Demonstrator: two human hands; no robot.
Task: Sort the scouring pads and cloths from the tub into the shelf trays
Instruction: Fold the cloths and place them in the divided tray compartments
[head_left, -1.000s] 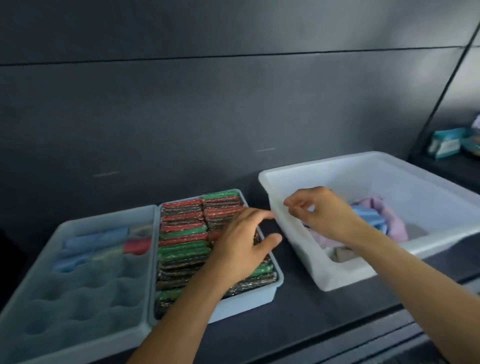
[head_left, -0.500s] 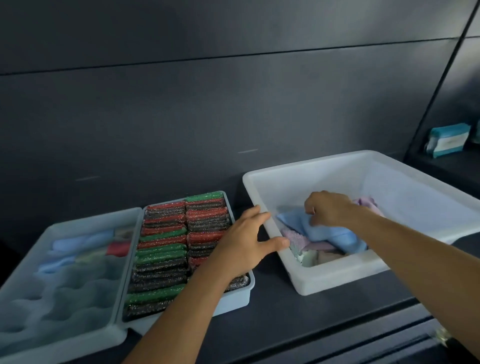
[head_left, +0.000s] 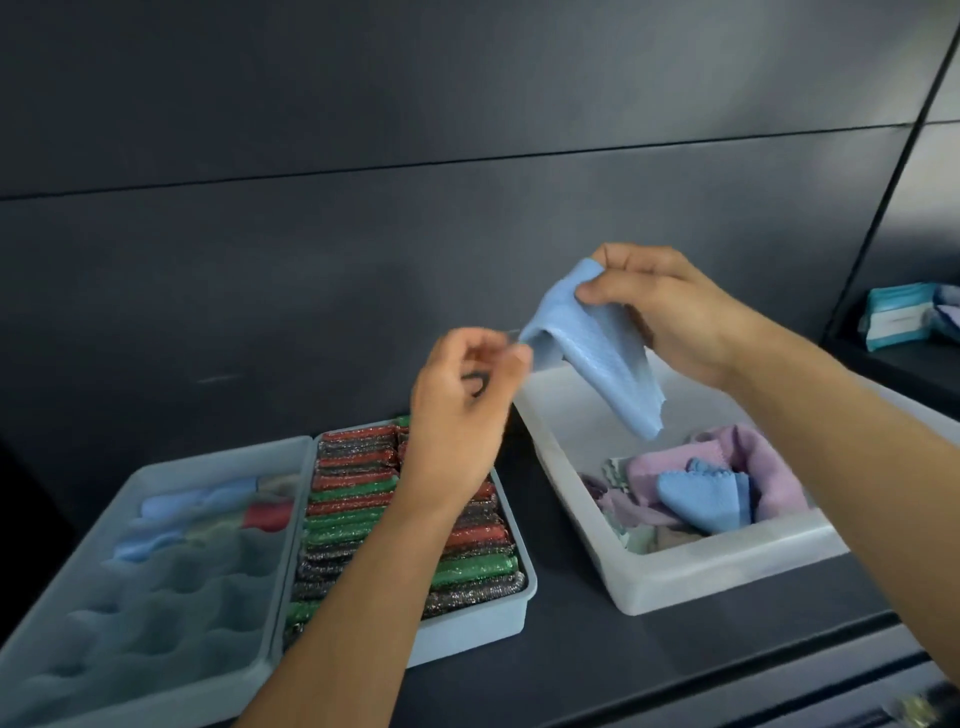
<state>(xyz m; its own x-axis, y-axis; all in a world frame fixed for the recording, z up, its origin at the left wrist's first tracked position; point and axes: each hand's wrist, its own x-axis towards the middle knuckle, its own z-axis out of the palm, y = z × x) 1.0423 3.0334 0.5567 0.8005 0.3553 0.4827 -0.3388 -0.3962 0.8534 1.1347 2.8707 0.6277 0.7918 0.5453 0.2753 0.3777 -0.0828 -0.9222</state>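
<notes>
From the head view, the right hand (head_left: 670, 317) holds a light blue cloth (head_left: 597, 353) up in the air above the near-left corner of the white tub (head_left: 727, 571), thumb and fingers clamped on its top corner so the rest hangs down loose. The left hand (head_left: 462, 410) is raised just beside it. Its fingers are curled in, with thumb and forefinger meeting at the cloth's left corner, but the blur hides whether they actually pinch it. The tub sits on the dark shelf (head_left: 561, 649) to the right. Inside it lie a pink cloth (head_left: 670, 467), another blue cloth (head_left: 701, 499) and some paler ones bunched toward the front. To the left, well apart from the tub, a pale blue tray (head_left: 478, 623) is packed with rows of red, green and silver scouring pads (head_left: 363, 499). Touching its left side is a second tray (head_left: 171, 457) with scooped hollows, and a few rolled cloths (head_left: 202, 499) lie in its far rows. A teal box (head_left: 898, 317) stands on a shelf at the far right.
</notes>
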